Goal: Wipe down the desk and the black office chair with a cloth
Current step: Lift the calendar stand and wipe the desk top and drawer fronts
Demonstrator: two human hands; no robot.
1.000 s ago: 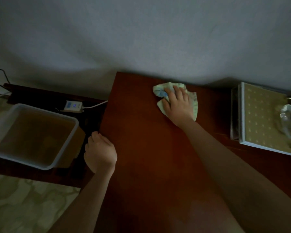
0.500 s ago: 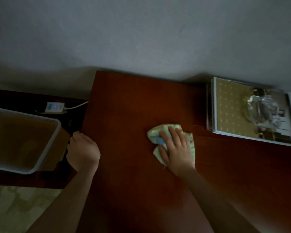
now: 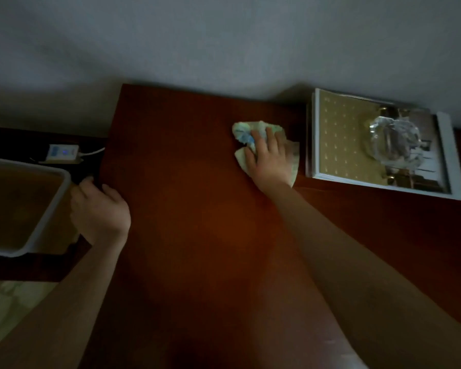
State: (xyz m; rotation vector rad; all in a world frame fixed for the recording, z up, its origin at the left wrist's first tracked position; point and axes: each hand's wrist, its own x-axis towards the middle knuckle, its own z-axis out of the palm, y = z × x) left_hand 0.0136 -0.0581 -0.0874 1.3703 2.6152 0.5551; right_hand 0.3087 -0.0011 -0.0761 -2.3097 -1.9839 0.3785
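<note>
The desk (image 3: 197,222) is a dark red-brown wooden top that fills the middle of the view. A crumpled pale green and blue cloth (image 3: 244,134) lies on it toward the back right. My right hand (image 3: 269,158) presses flat on the cloth with the fingers spread. My left hand (image 3: 99,209) grips the desk's left edge, fingers curled over it. The black office chair is out of view.
A framed picture (image 3: 330,137) lies flat at the desk's right back with a clear glass object (image 3: 394,145) on it. Left of the desk stand a white tub (image 3: 48,209) with brownish contents and a small white device (image 3: 61,153) with a cable. A grey wall runs behind.
My right hand has slid the cloth from the desk's middle away from me toward the back right, beside the framed picture. My left hand stays at the left edge.
</note>
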